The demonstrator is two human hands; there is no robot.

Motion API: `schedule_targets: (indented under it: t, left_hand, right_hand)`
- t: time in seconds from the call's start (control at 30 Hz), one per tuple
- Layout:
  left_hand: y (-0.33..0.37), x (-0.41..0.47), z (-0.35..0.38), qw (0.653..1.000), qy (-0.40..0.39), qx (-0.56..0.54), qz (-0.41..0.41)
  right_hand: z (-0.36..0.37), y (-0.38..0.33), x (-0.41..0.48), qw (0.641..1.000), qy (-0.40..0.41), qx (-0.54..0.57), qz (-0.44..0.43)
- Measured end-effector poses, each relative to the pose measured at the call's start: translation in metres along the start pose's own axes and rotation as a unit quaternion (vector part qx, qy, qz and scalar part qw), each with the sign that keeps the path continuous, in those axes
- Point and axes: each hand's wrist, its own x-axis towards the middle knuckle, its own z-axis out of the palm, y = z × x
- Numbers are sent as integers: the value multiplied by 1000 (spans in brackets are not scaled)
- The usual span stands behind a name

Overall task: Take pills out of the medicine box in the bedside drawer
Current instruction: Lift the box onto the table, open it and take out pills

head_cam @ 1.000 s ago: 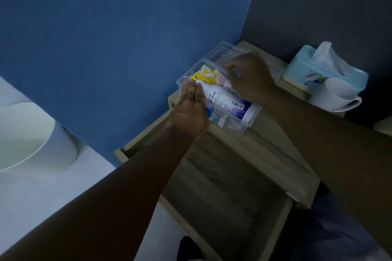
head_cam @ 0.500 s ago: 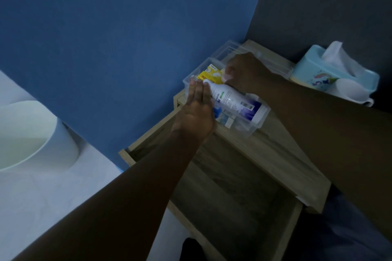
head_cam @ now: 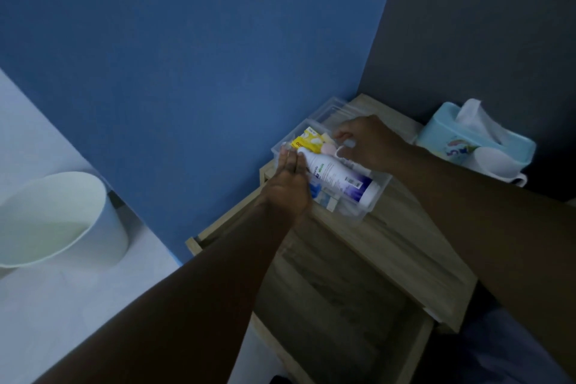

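Clear medicine box (head_cam: 378, 188) steadied by flat open left hand (head_cam: 288, 185), right hand (head_cam: 367, 143) pinching inside

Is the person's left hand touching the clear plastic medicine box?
Touching. The head view shows the left hand laid flat against the side of the clear plastic medicine box, with no gap.

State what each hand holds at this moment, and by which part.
The left hand lies flat against the clear medicine box's left side, steadying it. The right hand pinches something small and pale inside the box; what it is cannot be told.
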Motion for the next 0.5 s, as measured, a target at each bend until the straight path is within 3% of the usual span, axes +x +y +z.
schedule_targets:
  t: [0.37, 0.5]
  left_hand:
    - [-1, -2, -3, 1000, -13, -3, 7]
    - [8, 1, -4, 1000, -3, 19, 21]
  right_hand:
    - [20, 5, 31, 995, -68, -53, -47]
    - [2, 5, 19, 998, -16, -26, -55]
